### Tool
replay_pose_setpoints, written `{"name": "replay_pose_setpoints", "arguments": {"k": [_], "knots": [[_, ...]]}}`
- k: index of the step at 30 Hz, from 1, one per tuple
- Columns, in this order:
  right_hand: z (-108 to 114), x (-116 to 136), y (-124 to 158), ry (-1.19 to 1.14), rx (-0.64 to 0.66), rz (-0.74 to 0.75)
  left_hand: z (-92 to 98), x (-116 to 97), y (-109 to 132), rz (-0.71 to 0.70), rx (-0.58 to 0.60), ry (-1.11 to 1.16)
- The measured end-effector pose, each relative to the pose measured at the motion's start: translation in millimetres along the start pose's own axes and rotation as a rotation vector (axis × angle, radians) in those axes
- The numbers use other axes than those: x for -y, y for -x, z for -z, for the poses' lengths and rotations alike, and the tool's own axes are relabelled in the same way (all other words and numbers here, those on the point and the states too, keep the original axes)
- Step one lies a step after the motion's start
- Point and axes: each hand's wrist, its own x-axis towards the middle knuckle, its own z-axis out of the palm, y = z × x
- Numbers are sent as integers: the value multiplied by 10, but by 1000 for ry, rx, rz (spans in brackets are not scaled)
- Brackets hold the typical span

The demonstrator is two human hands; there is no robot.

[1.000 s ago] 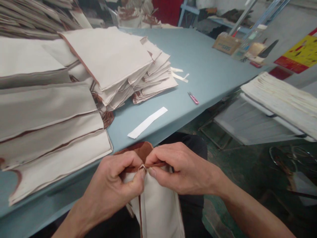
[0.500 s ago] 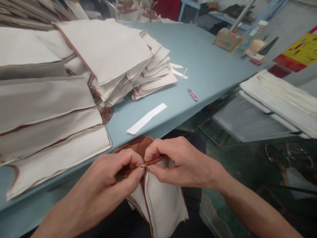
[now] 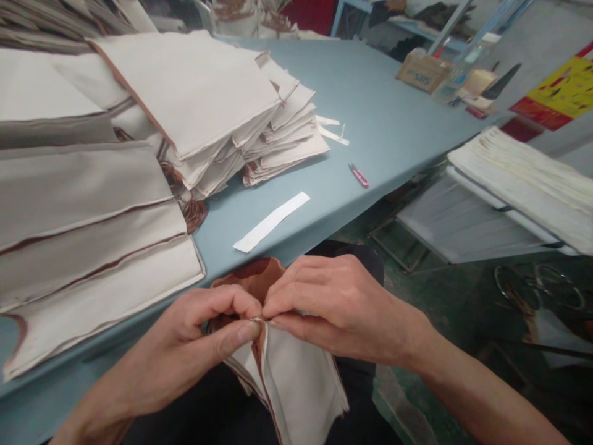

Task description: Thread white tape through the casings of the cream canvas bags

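Observation:
A cream fabric bag [image 3: 301,377] with a brown lining and brown seam edges lies over my lap, below the table's front edge. My left hand [image 3: 217,327] pinches its upper edge at the seam between thumb and forefinger. Right beside it, my right hand [image 3: 324,303] pinches the same edge, its fingers bunched and thumb underneath. The fingertips of both hands almost meet at the seam. Behind them the brown lining [image 3: 259,278] stands open. What lies between the fingertips is too small to make out.
On the blue-covered table [image 3: 370,86] are a stack of cream fabric pieces [image 3: 194,93], more folded pieces [image 3: 83,228] at left, a white strip [image 3: 273,222] and pink thread snips [image 3: 359,175]. A cardboard box [image 3: 421,71] stands far right. Beside the table, a rack holds white cloth [image 3: 523,179].
My right hand has turned and its fingers have closed further over the bag's edge, covering the brown edge that showed there. The pinch point has shifted slightly left and down.

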Motion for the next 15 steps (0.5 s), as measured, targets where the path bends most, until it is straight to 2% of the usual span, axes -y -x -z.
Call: {"name": "replay_pose_setpoints", "arguments": {"k": [6,15], "knots": [[23,96,-15,197,44,-42,-58,-73,-25,-32,-55,-93],[80,162,-38,292,129,-12,-174,-166,-49,-60,-146,-210]]}}
